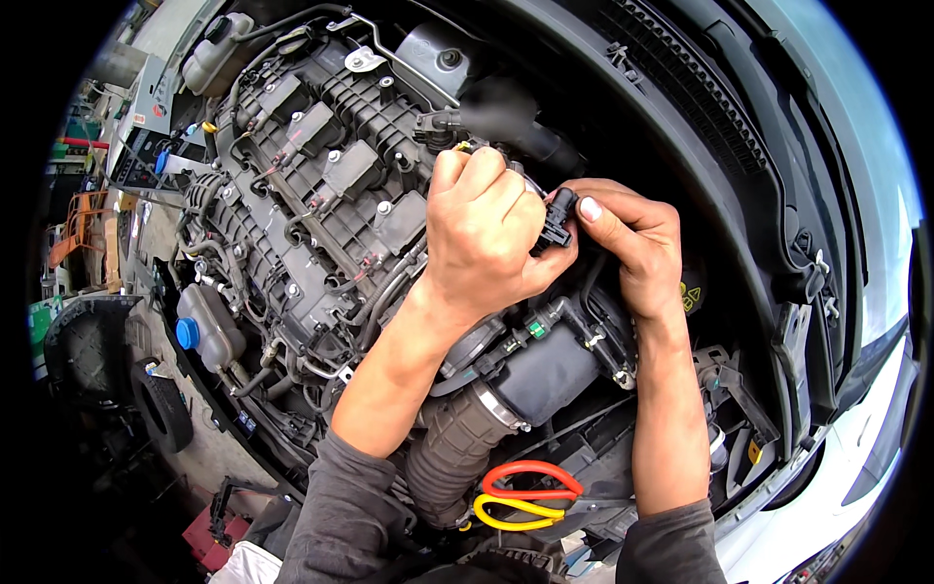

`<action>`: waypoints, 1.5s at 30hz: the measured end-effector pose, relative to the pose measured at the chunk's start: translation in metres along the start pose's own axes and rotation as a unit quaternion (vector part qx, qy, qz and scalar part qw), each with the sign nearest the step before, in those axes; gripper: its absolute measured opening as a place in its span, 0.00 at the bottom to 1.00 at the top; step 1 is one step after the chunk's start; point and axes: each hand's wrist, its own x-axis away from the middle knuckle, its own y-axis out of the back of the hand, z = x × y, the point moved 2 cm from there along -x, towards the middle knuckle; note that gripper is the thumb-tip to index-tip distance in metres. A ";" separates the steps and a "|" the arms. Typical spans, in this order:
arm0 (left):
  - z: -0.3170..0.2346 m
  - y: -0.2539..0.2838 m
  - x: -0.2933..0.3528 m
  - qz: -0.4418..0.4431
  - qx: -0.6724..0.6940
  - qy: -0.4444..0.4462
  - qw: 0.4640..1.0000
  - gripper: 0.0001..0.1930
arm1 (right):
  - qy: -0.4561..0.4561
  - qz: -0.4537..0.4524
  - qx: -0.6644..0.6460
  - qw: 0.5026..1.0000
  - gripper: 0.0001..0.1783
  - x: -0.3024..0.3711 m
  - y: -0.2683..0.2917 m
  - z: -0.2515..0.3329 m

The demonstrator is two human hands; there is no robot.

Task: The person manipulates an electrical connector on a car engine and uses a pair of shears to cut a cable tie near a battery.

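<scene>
Over the engine [321, 185], both my hands meet at a small black plastic part [556, 219] that looks like an electrical connector. My left hand [482, 229] is closed in a fist, its thumb stretched along the lower side of the part. From the other side, my right hand [632, 234] pinches the part between thumb and fingers. The left fist hides some of the part and whatever lies beneath it. Below my hands runs a black air intake duct [555, 375] with a green-clipped hose fitting [535, 329] on top.
A tool with red and yellow loop handles [530, 482] lies near me beside the ribbed intake hose [452, 453]. Left of the engine sits a reservoir with a blue cap [187, 333]. The black cowl [681, 88] edges the bay at the right. A loose tire [161, 404] stands farther left.
</scene>
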 end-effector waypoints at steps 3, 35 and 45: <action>-0.002 0.000 0.000 -0.035 0.004 -0.014 0.999 0.16 | -0.032 0.025 -0.054 0.998 0.10 -0.001 0.000 0.005; 0.004 0.002 0.023 0.204 0.797 0.432 0.370 0.21 | -0.007 0.070 -0.033 0.997 0.15 0.001 0.012 0.008; 0.023 0.000 0.035 0.233 0.802 0.370 0.407 0.20 | -0.179 -0.078 0.262 0.945 0.06 0.141 -0.067 0.142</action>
